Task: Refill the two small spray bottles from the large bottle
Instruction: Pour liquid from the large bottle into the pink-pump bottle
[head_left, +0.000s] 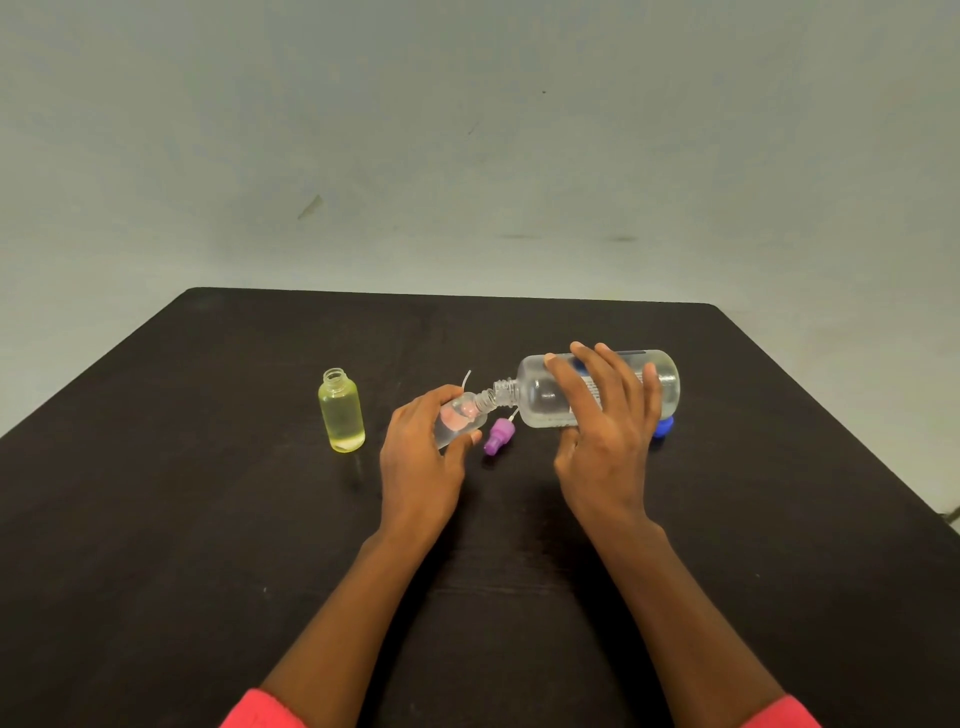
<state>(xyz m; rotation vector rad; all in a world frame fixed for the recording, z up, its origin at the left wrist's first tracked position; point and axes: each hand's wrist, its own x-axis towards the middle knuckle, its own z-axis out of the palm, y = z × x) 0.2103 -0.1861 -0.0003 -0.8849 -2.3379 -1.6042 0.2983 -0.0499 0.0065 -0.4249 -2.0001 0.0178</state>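
Fingers of your right hand (605, 441) curl round the large bottle (540, 397), tipped level above the tabletop (208, 519). Your left hand (421, 449) grips the small clear bottle (460, 415) at the large bottle's mouth. Both look like light, slick plastic, so hold them by their bodies.

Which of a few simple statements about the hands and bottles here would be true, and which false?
1. The right hand holds the large bottle tipped onto its side. True.
2. The yellow small bottle lies on its side. False: it stands upright on the table, with its neck uncapped.
3. The left hand grips the clear small bottle, tilted so that its mouth meets the large bottle's mouth. True.
4. The purple spray cap is screwed onto the clear small bottle. False: it lies on the table between the two hands.
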